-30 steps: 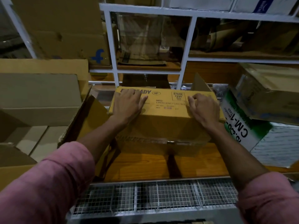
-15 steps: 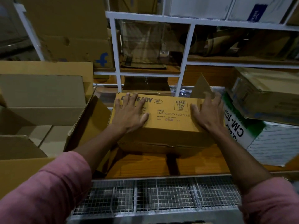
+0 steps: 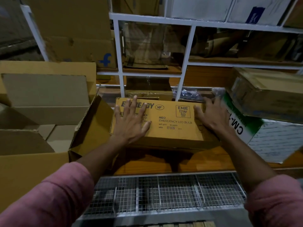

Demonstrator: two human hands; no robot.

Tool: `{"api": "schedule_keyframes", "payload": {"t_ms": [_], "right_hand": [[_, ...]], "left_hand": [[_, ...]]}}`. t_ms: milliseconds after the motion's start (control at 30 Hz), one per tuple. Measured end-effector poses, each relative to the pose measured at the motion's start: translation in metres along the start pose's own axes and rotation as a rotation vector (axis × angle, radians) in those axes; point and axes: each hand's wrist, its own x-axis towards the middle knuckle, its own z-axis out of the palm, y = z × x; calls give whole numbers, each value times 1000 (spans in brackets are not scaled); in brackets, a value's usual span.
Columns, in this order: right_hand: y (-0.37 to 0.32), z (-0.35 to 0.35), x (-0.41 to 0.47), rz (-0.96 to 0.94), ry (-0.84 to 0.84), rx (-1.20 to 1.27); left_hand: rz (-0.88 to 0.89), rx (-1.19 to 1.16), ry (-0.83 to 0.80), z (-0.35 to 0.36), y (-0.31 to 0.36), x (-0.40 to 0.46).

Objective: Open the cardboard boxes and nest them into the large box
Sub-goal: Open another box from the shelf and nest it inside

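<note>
Here, white carton point(image 3: 268, 138) crowds the bulb box point(image 3: 170, 123) rightward.

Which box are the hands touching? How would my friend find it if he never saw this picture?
Start at the white metal shelf rack, then look down to the wooden shelf in front of it. The yellow-brown bulb box sits in the middle, with the left hand and right hand flat on top. Only it says EMERGENCY LED BULB.
</note>
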Motion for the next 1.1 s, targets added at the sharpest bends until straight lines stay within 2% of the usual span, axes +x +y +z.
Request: {"api": "schedule_keyframes", "payload": {"t_ms": [267,400,500,600,700,767,933,1100], "right_hand": [[12,11,-24,-50,-122,52],[21,46,-55,-30,-186,117],[22,87,-72,-7,-353,145],[19,125,-81,-41,-459,38],[11,148,-79,-77,-398,-31],[8,157,-75,-98,-351,-52],[18,176,-59,-155,-316,-109],[0,187,-53,-97,-241,24]], "left_hand": [[-12,-19,-35,20,6,-21],[-56,63,-81,55,8,-47],[-82,58,-176,81,11,-56],[-43,-7,-324,101,15,-51],[-34,-93,-481,117,17,-40],[-38,-80,-522,125,17,-35],[-28,65,-408,136,20,-18],[-85,86,-343,141,29,11]]}}
